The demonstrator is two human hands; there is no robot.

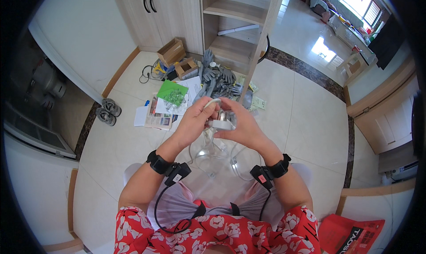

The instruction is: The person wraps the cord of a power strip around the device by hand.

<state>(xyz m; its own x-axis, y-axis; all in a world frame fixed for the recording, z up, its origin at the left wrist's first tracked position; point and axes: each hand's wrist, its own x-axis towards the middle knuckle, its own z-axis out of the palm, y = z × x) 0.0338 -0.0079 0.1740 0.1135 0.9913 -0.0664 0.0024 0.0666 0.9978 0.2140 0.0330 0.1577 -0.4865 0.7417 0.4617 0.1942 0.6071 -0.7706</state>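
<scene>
In front of my body, above the tiled floor, my left hand [196,119] pinches a loop of white cable [213,102]. Close against it, my right hand [244,124] curves around a small white block [221,124] with a shiny metal-looking part on its upper side, perhaps a plug or adapter. Thumb and fingers of the right hand lie on either side of this block. Fingers partly hide both things, so the exact kind is unclear. Below my hands, pale cables [233,160] hang or lie in loose loops over the floor between my legs.
Beyond my hands lies a heap of grey work gloves [221,81] before an open shelf unit [238,51]. Left of it are cardboard boxes [171,51], a green sheet [169,89] and printed papers [154,116]. Slippers [108,111] sit by the left doorway; a red bag [352,232] is at lower right.
</scene>
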